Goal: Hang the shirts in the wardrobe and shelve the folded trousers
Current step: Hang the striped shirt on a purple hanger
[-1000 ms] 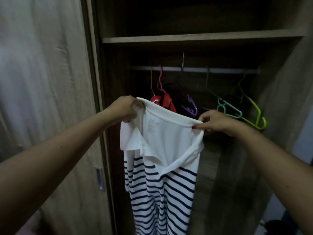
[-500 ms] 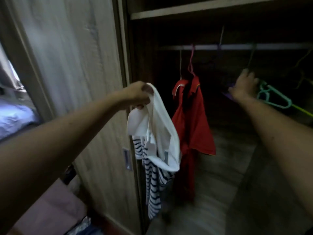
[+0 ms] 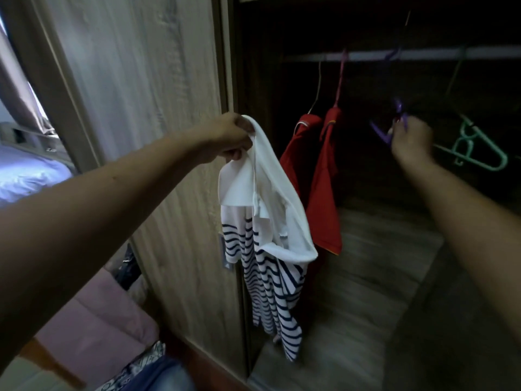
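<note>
Since a second ago the right hand (image 3: 411,139) has left the collar and gone to the hangers, so the striped shirt (image 3: 270,249) now hangs from one hand alone, and the view has swung left. The wardrobe door (image 3: 155,108) stands left of the rail (image 3: 423,55), slid aside to open the dark compartment. The striped shirt hangs below and left of the rail, just in front of the door's edge and outside the compartment, its white collar folded over and its body slack. It is probably held off to that side to keep the opening free for the other arm. A red shirt (image 3: 318,176) already hangs from the rail's left stretch, just behind the striped one. The left hand (image 3: 228,136), well below the rail's left end, has its fingers clenched on the collar. The right hand, under the rail's middle, has its fingers closed on the purple hanger (image 3: 380,134), whose hook is over the rail; this looks like the fetching of a hanger for the shirt. A green hanger (image 3: 473,150) hangs empty just right of that hand. No folded trousers can be made out for certain.
</note>
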`<state>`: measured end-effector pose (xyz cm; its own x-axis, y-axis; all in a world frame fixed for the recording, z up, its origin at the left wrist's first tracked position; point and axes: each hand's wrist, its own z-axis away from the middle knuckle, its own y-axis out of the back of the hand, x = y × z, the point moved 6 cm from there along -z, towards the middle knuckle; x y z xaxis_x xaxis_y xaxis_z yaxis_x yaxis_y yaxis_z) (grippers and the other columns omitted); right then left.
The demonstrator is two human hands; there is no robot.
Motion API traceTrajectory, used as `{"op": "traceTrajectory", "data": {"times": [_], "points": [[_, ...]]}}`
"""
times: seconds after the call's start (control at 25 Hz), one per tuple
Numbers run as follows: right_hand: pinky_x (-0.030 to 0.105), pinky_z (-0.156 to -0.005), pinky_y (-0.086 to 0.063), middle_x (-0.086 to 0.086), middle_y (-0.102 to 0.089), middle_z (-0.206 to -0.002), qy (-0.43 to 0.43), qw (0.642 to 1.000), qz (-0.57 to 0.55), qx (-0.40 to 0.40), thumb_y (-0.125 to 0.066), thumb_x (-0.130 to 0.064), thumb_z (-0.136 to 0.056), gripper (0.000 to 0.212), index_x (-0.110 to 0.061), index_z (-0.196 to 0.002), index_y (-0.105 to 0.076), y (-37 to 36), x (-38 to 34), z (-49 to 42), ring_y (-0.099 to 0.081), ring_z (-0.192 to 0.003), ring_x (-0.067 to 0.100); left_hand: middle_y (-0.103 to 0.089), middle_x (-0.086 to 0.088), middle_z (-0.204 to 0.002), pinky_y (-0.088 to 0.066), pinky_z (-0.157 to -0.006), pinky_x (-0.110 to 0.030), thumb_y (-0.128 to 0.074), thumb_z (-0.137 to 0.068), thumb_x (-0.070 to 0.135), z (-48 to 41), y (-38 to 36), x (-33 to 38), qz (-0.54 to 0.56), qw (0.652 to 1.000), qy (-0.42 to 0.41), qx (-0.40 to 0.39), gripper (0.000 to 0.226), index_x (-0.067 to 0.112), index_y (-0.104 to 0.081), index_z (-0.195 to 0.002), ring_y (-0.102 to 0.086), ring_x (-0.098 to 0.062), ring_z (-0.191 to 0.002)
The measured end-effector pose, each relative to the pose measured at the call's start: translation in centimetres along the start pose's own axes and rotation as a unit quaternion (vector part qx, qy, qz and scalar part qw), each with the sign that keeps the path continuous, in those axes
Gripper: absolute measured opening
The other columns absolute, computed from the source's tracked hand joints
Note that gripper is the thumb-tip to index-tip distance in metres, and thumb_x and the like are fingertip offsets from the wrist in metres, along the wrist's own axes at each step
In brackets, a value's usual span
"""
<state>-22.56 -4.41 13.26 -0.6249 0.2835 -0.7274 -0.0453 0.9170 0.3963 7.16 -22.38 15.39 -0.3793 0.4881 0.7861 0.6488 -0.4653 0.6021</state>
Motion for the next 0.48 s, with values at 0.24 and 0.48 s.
{"op": "traceTrajectory", "data": {"times": [0.24,0.48], "points": [[0.006,-0.051,-0.035,0.003,-0.049,-0.065,0.018,0.985,-0.168,0.043,-0.059,-0.008,-0.086,0.012,-0.015,-0.086,-0.049,-0.9,8.1,12.0,-0.049,-0.053,-0.003,-0.052,-0.007,-0.076,-0.045,-0.047,-0.02,-0.049,-0.086,-0.006,-0.2,-1.1,-0.1,-0.005,1.0,-0.017,-0.02,0.037,0.007,-0.056,-0.12,-0.05,-0.014,-0.054],[0.017,-0.049,-0.035,0.001,-0.058,-0.064,0.0,0.988,-0.151,-0.016,-0.054,-0.004,-0.09,0.011,-0.014,-0.093,-0.058,-1.9,9.7,12.6,-0.05,-0.051,-0.003,-0.05,-0.01,-0.071,-0.038,-0.033,-0.015,-0.047,-0.085,-0.009,-0.4,-2.9,-1.0,-0.016,0.998,-0.026,-0.051,0.041,0.002,-0.055,-0.123,-0.047,-0.015,-0.047]]}}
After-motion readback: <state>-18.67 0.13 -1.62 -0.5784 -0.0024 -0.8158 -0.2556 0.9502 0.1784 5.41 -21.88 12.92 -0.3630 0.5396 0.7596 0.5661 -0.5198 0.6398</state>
